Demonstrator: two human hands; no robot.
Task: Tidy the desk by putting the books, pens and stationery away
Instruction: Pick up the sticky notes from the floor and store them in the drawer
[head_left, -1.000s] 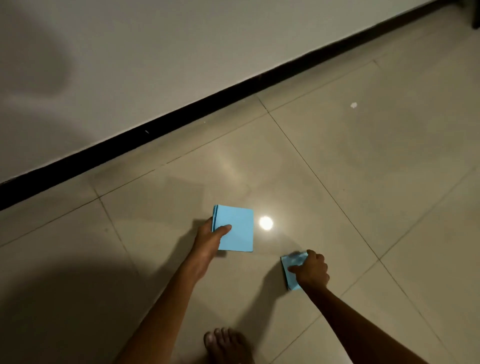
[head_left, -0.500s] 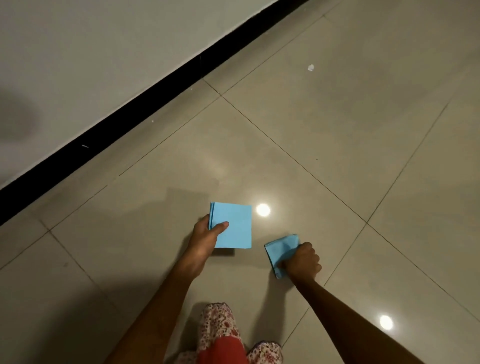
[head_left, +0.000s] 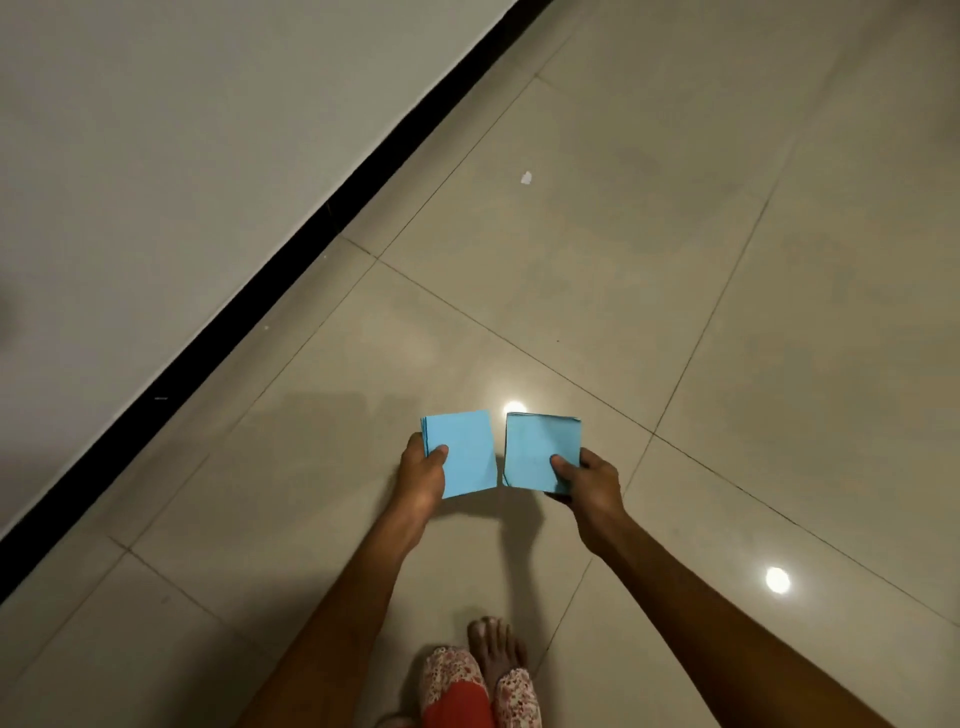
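My left hand (head_left: 423, 473) grips a stack of light blue square paper notes (head_left: 465, 449), thumb on top, held above the tiled floor. Beside it my right hand (head_left: 592, 480) grips a second stack of the same blue notes (head_left: 537, 447), thumb pressed on its lower right corner. The two stacks are side by side with a narrow gap between them, both held roughly flat. No desk, books or pens are in view.
Glossy beige floor tiles (head_left: 675, 260) spread all around, with ceiling-light reflections. A white wall with a black skirting strip (head_left: 291, 280) runs diagonally at the left. A small white scrap (head_left: 526, 177) lies on the floor farther off. My bare foot (head_left: 493, 649) stands below the hands.
My right hand has lifted its blue notes off the floor and brought them up level beside the left stack. The view has risen and swung, with the wall now farther left.
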